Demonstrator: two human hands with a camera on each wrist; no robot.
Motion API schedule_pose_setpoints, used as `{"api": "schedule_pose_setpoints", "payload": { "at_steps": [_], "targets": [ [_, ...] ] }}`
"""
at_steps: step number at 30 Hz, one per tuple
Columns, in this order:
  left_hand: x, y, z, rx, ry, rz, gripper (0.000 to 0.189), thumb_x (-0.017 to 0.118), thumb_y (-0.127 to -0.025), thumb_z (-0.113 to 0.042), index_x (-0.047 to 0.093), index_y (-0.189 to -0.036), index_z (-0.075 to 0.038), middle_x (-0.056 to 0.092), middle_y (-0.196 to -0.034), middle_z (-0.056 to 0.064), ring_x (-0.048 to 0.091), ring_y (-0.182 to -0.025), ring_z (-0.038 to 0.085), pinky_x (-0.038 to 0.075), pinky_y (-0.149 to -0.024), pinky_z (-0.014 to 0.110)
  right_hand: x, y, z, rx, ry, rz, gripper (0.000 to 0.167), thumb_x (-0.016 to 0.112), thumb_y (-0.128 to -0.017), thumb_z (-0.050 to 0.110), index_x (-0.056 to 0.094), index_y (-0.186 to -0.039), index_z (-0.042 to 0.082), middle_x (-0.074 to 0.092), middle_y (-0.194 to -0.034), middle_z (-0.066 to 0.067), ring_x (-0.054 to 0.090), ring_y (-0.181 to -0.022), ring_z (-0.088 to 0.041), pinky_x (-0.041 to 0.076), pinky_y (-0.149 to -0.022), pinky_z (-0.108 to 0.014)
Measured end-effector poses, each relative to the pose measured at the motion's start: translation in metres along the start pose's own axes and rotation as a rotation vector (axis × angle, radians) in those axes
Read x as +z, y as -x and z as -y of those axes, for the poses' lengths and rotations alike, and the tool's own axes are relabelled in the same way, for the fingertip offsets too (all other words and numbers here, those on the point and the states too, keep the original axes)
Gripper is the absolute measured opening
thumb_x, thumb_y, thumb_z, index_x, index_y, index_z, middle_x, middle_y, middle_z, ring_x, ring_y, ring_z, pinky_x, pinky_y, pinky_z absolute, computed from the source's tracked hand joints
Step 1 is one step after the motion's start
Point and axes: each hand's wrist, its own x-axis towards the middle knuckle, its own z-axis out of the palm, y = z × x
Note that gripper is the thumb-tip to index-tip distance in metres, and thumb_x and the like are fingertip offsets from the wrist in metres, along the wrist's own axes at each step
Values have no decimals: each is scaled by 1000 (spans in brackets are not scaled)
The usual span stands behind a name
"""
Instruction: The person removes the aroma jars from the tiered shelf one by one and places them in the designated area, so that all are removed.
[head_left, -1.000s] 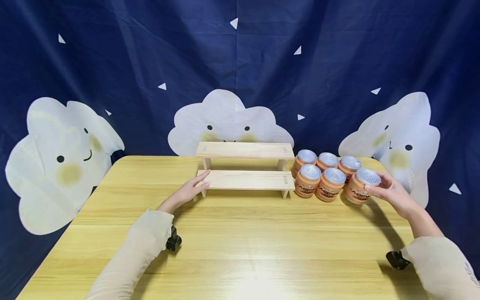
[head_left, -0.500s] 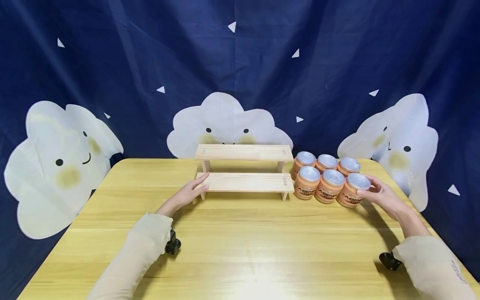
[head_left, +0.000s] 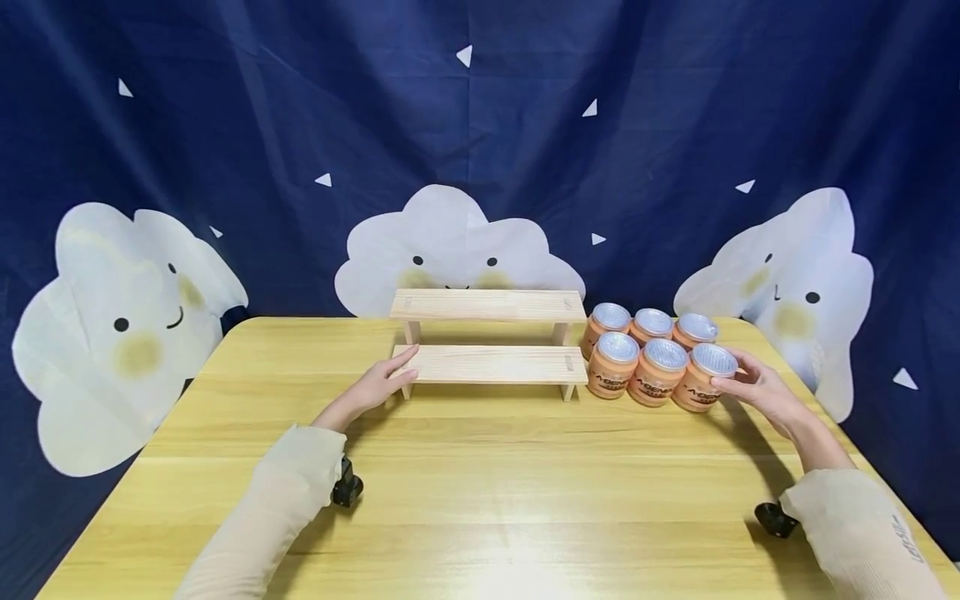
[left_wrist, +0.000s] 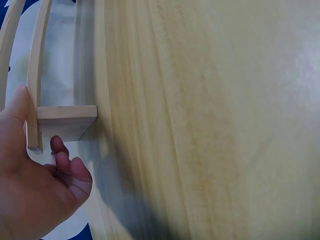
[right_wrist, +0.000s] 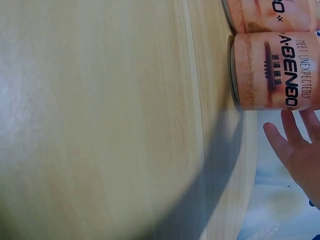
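Observation:
Several orange printed cans with ridged, silvery lids stand upright in two rows right of a two-tier wooden stand [head_left: 491,363]. My right hand [head_left: 768,398] holds the front-row right-end can [head_left: 696,390] from its right side, thumb at the front. In the right wrist view, fingertips meet the side of this can [right_wrist: 275,70], which sits against the neighbouring can [right_wrist: 272,15]. My left hand [head_left: 367,390] grips the left end of the stand's lower board. In the left wrist view the thumb lies along the board [left_wrist: 34,80], with other fingers curled beneath, near the leg [left_wrist: 67,117].
The light wooden table [head_left: 487,483] reaches back to a dark blue curtain [head_left: 525,100] with white cloud faces. Behind the front cans is a back row, including a can [head_left: 695,329] at its right end. The stand's upper board [head_left: 487,305] rises behind the lower one.
The right hand has brought the held can left, down and against the front row, closing the gap beside its neighbour. The left hand keeps its place on the stand.

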Motion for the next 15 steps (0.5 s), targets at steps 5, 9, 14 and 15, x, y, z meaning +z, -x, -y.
{"api": "schedule_pose_setpoints", "payload": {
  "at_steps": [5,9,14,15],
  "targets": [
    [-1,1,-4,10,-57,-21,55,46,-97,-23,26,-142,1,25,-145,20,27,-131,38,21,-107,53,5,7,18,-13,71,-64,56,55,-90,8,32,-140,11,46,-106,27,48,-95,13,42,-76,-7],
    [-4,4,-8,31,-90,-27,53,48,-96,-19,30,-140,4,56,-115,29,58,-94,31,41,-94,43,8,9,37,-68,135,-166,58,52,-91,5,27,-144,7,42,-108,30,41,-98,14,36,-77,-4],
    [-10,14,-12,36,-184,-8,52,52,-93,-17,35,-138,3,32,-53,-2,27,-49,12,32,-55,24,20,7,63,-150,206,-246,54,55,-90,5,37,-140,17,43,-110,28,39,-103,8,34,-79,-3],
    [-12,17,-14,28,-229,-18,52,53,-93,-19,37,-137,1,35,-57,-1,32,-54,13,30,-54,24,24,5,68,-166,222,-249,53,55,-89,5,39,-138,16,43,-112,26,39,-105,6,34,-79,-3]
  ]
}}
